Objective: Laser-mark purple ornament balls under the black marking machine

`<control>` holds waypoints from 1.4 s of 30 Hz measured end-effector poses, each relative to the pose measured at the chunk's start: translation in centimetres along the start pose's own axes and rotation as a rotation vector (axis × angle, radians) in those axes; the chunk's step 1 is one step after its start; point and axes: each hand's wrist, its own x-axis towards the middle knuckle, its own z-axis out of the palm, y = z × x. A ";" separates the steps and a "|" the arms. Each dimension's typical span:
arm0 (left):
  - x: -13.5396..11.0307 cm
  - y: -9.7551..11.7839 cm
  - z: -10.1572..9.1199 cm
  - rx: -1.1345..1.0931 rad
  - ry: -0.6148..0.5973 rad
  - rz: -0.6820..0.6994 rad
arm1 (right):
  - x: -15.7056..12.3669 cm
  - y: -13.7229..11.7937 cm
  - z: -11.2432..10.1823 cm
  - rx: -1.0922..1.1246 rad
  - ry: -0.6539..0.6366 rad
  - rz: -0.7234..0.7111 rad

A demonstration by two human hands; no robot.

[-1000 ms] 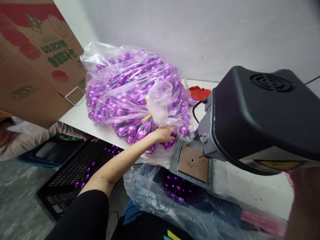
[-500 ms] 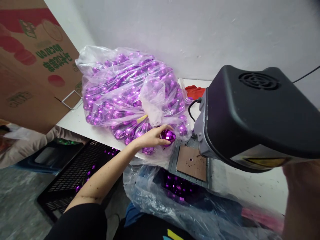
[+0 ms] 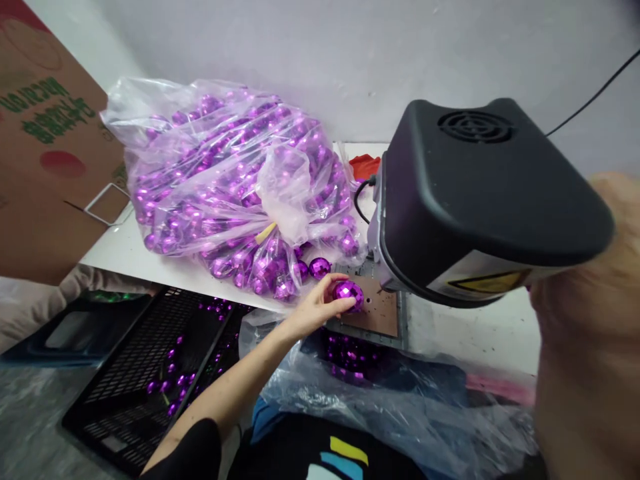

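Observation:
My left hand [image 3: 325, 300] is closed round a shiny purple faceted ball [image 3: 349, 296], thumb on the near side and fingers on the far side. It holds the ball over the left part of a brown board [image 3: 380, 313] with a small hole, which lies on a grey metal base plate [image 3: 404, 320]. Above the board's right side hangs the black housing of what looks like a bench drill [image 3: 480, 193]. At this housing's right side is my right hand [image 3: 613, 207]; its fingers are hidden behind the machine. Another loose purple ball [image 3: 320, 268] rests just beyond my left hand.
A tied clear bag [image 3: 230, 180] full of purple balls covers the left of the white table [image 3: 115, 250]. A cardboard box [image 3: 45, 167] stands at far left. Below are a black crate [image 3: 125, 387] and clear plastic sheeting [image 3: 310, 393] with purple balls. Another person's sleeve [image 3: 45, 303] shows at left.
My left hand has moved from beside the bag toward me and over the board, carrying a purple ball. The camera view has shifted, so bag and machine appear farther left.

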 end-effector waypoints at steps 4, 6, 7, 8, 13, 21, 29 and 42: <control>1.2 -2.0 2.0 0.228 0.134 0.123 | 0.2 -0.1 0.2 0.091 0.023 0.012; 1.8 -2.7 2.2 0.298 0.166 0.161 | 0.2 -0.2 0.3 0.100 0.024 0.027; 2.0 -2.9 2.3 0.325 0.177 0.169 | 0.3 -0.2 0.3 0.100 0.027 0.028; 2.2 -3.2 2.2 0.355 0.187 0.170 | 0.3 -0.2 0.3 0.099 0.029 0.021; 2.8 -4.1 2.0 0.540 0.190 0.212 | 0.4 -0.1 0.3 0.101 0.048 -0.004; 3.1 -3.5 3.1 0.785 0.157 0.398 | 0.3 -0.2 0.3 0.086 0.048 0.000; 3.6 -4.2 3.5 0.770 0.149 0.445 | 0.4 0.3 0.4 0.106 0.055 -0.034; 3.3 -4.8 4.0 0.551 0.086 0.380 | 0.2 0.3 -0.3 0.091 0.005 -0.072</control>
